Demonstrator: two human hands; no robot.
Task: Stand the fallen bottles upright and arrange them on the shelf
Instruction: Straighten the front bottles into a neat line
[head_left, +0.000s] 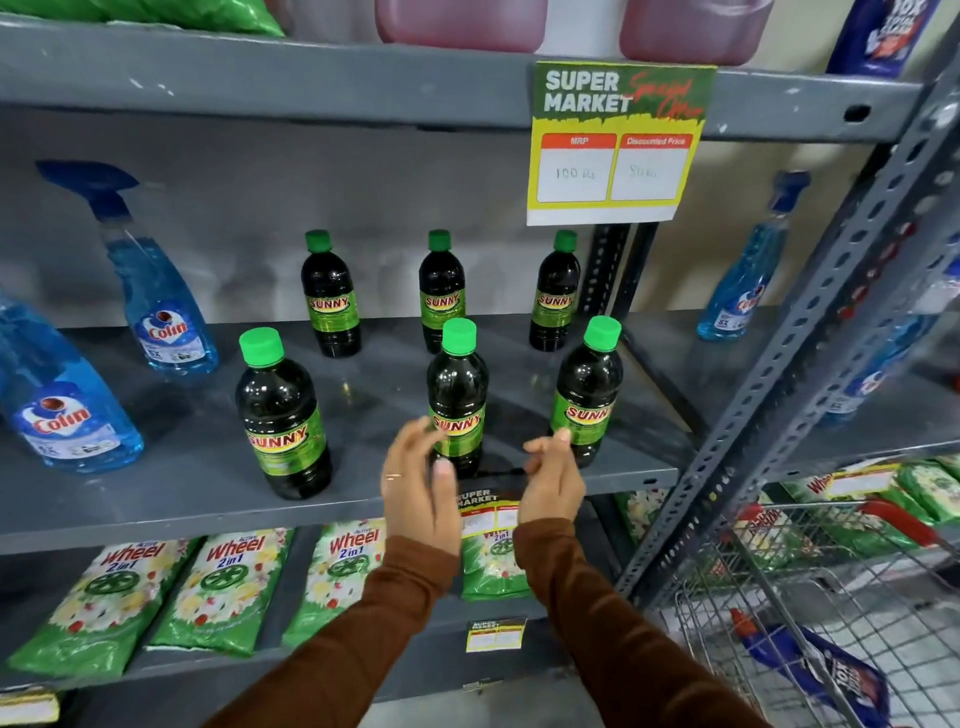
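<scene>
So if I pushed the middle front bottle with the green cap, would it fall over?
Probably, if pushed near the top: the middle front bottle is tall and narrow. It looks full of dark liquid, so likely heavy for its size and steadier against a low nudge. Its shiny plastic may be slippery, and once down it would likely roll.

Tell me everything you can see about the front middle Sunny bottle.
The front middle Sunny bottle stands upright near the front edge of the grey metal shelf. It looks like clear plastic holding dark liquid, with a green screw cap and a green-yellow label reading SUNNY. The left hand partly covers its base; contact is unclear.
</scene>
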